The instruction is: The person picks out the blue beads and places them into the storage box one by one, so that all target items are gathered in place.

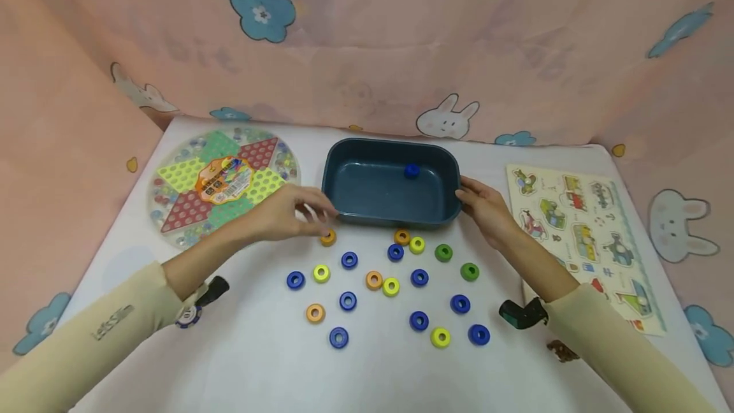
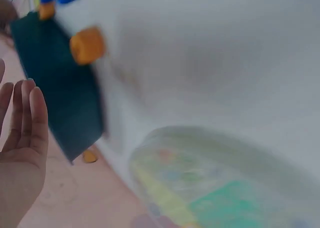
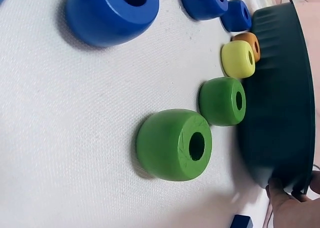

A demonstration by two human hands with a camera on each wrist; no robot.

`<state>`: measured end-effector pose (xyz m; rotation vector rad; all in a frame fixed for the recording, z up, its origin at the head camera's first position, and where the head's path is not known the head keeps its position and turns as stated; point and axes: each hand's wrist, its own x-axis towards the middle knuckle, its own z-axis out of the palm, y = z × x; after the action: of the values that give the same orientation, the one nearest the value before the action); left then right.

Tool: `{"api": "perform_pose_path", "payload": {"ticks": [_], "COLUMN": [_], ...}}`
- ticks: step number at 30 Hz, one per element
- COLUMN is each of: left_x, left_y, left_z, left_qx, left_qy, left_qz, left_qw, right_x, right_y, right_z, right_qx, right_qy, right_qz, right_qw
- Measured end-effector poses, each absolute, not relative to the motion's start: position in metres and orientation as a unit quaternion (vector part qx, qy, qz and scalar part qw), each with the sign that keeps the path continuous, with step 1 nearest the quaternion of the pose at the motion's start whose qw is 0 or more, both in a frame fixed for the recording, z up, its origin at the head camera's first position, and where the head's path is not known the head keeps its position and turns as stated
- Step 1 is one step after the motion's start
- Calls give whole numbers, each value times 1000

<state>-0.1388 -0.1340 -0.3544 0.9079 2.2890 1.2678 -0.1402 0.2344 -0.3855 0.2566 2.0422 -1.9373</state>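
Observation:
A dark teal plastic tub point(image 1: 390, 220) stands at the back middle of the white table, with one blue bead point(image 1: 411, 171) inside it. My right hand point(image 1: 487, 212) grips the tub's right end, thumb at the rim. My left hand point(image 1: 287, 212) is beside the tub's left end, its fingers fairly straight and holding nothing; in the left wrist view that hand point(image 2: 22, 143) looks apart from the tub point(image 2: 60, 83). Just under its fingertips lies an orange bead point(image 1: 327, 238). Blue, yellow, orange and green beads point(image 3: 175, 145) with holes are scattered in front of the tub.
At the left lies a round, see-through Chinese checkers board point(image 1: 189, 209) with marbles under its cover. A picture puzzle board point(image 1: 590, 234) lies at the right, partly behind my right forearm. A pink printed curtain point(image 1: 355, 43) closes off the back and sides.

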Motion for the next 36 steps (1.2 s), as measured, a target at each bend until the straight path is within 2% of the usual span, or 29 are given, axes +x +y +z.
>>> {"api": "perform_pose_path", "payload": {"ticks": [4, 8, 19, 26, 31, 36], "left_x": [-104, -80, -67, -89, -129, -173], "left_y": [-158, -174, -182, -172, -147, -109], "left_z": [-372, -392, -407, -385, -359, -344], "left_qx": [294, 275, 273, 278, 309, 294], "left_qy": [818, 821, 827, 821, 805, 816], "left_qz": [435, 426, 424, 434, 454, 460], "left_qw": [237, 263, 249, 247, 224, 190], "right_x": [-141, -139, -140, -139, -140, -142], "right_y": [234, 235, 235, 234, 234, 233], "right_z": [-384, -385, -385, -385, -384, -383], "right_qx": [91, 95, 86, 98, 96, 103], "right_qy": [719, 717, 712, 707, 707, 709], "right_qz": [-671, -672, -679, -683, -682, -678], "right_qw": [157, 160, 156, 158, 158, 165]}}
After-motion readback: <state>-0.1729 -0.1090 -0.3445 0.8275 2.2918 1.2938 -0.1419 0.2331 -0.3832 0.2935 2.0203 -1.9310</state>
